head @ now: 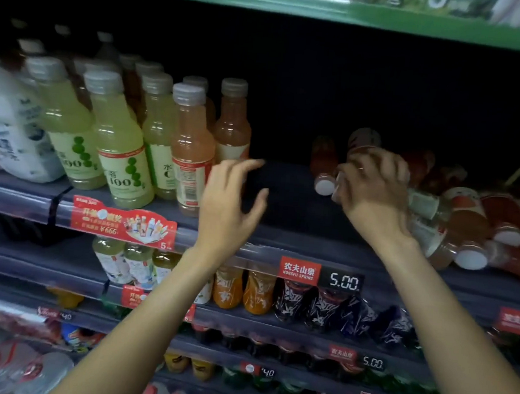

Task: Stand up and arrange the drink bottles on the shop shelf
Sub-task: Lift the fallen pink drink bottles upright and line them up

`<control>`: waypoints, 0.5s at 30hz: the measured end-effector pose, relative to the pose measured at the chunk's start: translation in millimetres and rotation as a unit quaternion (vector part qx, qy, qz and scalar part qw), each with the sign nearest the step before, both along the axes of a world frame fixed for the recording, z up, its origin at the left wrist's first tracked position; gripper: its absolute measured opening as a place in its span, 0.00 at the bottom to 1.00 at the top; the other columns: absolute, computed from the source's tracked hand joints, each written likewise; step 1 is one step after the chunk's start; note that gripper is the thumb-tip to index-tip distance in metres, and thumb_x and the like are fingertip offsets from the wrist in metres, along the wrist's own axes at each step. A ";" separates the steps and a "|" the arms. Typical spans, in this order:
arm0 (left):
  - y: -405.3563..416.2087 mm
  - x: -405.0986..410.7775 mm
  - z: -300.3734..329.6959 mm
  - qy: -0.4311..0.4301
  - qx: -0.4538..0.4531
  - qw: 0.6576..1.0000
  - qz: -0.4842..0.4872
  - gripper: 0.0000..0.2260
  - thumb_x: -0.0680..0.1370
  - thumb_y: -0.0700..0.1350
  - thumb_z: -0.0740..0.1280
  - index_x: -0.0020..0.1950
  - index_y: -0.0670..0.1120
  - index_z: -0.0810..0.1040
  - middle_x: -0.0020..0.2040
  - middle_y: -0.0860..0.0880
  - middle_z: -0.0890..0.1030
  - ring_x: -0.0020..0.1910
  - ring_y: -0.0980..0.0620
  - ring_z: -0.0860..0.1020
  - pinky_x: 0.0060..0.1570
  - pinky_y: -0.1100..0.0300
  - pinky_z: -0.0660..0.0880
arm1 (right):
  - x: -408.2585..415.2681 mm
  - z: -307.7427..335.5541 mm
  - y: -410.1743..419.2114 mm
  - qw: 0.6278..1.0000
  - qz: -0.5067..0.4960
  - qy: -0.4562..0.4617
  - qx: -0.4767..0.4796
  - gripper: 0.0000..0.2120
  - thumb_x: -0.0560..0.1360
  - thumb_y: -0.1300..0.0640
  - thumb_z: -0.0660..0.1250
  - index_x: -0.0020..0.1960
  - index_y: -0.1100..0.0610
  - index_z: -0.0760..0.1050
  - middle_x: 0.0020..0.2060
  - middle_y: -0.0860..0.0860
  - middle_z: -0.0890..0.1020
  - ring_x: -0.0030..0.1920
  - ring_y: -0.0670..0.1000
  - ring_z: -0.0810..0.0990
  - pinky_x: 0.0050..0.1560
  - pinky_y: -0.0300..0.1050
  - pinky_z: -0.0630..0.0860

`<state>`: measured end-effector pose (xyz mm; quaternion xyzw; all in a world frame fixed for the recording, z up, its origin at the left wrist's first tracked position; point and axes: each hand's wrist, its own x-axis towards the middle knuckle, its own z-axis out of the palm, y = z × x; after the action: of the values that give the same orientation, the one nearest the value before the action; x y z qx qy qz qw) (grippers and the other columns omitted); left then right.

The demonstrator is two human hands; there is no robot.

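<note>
The right hand (374,187) grips a lying red bottle (328,168); the left hand (230,200) waits spread. Stand it beside the pink bottle (191,148), gently.

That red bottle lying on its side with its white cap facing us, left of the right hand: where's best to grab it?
Probably around the neck just behind the white cap, coming from the front. The red bottle lies flat, cap outward, with bare shelf on its left, so the open left hand has room.
</note>
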<state>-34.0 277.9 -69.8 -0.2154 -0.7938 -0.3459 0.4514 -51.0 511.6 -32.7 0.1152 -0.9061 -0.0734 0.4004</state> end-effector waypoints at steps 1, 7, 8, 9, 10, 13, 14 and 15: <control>9.4 -7.5 6.3 -0.011 -0.042 0.998 -0.038 0.16 0.76 0.44 0.67 0.62 0.42 0.73 0.56 0.43 0.76 0.56 0.48 0.73 0.56 0.60 0.70 | 4.0 2.8 10.5 1.000 -0.019 -0.006 -0.013 0.10 0.73 0.56 0.64 0.50 0.60 0.78 0.54 0.57 0.79 0.59 0.62 0.70 0.60 0.55 0.60; 72.5 -74.7 34.5 -0.037 -0.264 0.946 -0.183 0.24 0.75 0.46 0.66 0.70 0.44 0.70 0.65 0.45 0.73 0.62 0.46 0.71 0.60 0.51 0.71 | 10.0 5.1 52.1 0.973 -0.063 -0.170 -0.143 0.26 0.73 0.44 0.63 0.69 0.52 0.70 0.70 0.57 0.67 0.70 0.63 0.60 0.66 0.60 0.59; 83.9 -86.1 35.9 -0.032 -0.290 0.937 -0.191 0.25 0.74 0.47 0.65 0.71 0.44 0.69 0.67 0.44 0.73 0.63 0.45 0.71 0.61 0.49 0.71 | 10.8 2.5 56.1 0.969 -0.057 -0.184 -0.156 0.26 0.74 0.46 0.65 0.71 0.50 0.67 0.71 0.55 0.65 0.71 0.61 0.58 0.66 0.59 0.60; 93.2 -95.4 36.1 -0.026 -0.312 0.929 -0.196 0.26 0.74 0.47 0.65 0.72 0.44 0.69 0.68 0.44 0.72 0.64 0.44 0.71 0.61 0.48 0.71 | 10.8 -0.1 57.8 0.966 -0.050 -0.189 -0.166 0.27 0.75 0.49 0.67 0.72 0.50 0.65 0.72 0.54 0.63 0.72 0.60 0.56 0.65 0.58 0.61; 100.0 -102.9 34.8 -0.021 -0.327 0.924 -0.198 0.27 0.74 0.47 0.67 0.72 0.44 0.68 0.68 0.44 0.72 0.64 0.43 0.71 0.60 0.47 0.71 | 10.7 -2.5 58.0 0.966 -0.044 -0.187 -0.173 0.27 0.75 0.52 0.67 0.72 0.50 0.65 0.73 0.54 0.63 0.72 0.60 0.55 0.66 0.57 0.61; 117.9 -117.4 28.2 0.013 -0.351 0.911 -0.215 0.25 0.74 0.48 0.66 0.71 0.46 0.70 0.69 0.46 0.73 0.64 0.43 0.72 0.57 0.46 0.73 | 12.1 -4.4 58.7 0.965 -0.038 -0.165 -0.198 0.26 0.75 0.56 0.66 0.71 0.52 0.65 0.73 0.53 0.63 0.73 0.59 0.55 0.67 0.54 0.61; 124.9 -119.8 27.7 0.023 -0.355 0.907 -0.226 0.24 0.75 0.49 0.64 0.70 0.46 0.70 0.69 0.46 0.73 0.64 0.44 0.72 0.56 0.46 0.74 | 12.7 -3.3 59.8 0.964 -0.037 -0.157 -0.212 0.25 0.75 0.58 0.65 0.71 0.53 0.66 0.72 0.53 0.64 0.73 0.58 0.55 0.68 0.53 0.60; 130.2 -120.9 27.0 0.029 -0.357 0.903 -0.236 0.23 0.76 0.50 0.62 0.70 0.46 0.71 0.69 0.46 0.73 0.65 0.45 0.72 0.56 0.46 0.74 | 12.9 -2.4 59.9 0.961 -0.037 -0.153 -0.226 0.24 0.76 0.58 0.64 0.71 0.53 0.66 0.72 0.52 0.64 0.74 0.57 0.56 0.68 0.52 0.60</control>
<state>-154.9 408.1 -42.9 -0.5532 -0.7767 -0.1296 0.2720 -38.0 571.5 -35.1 -0.0021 -0.9531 0.1370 0.2700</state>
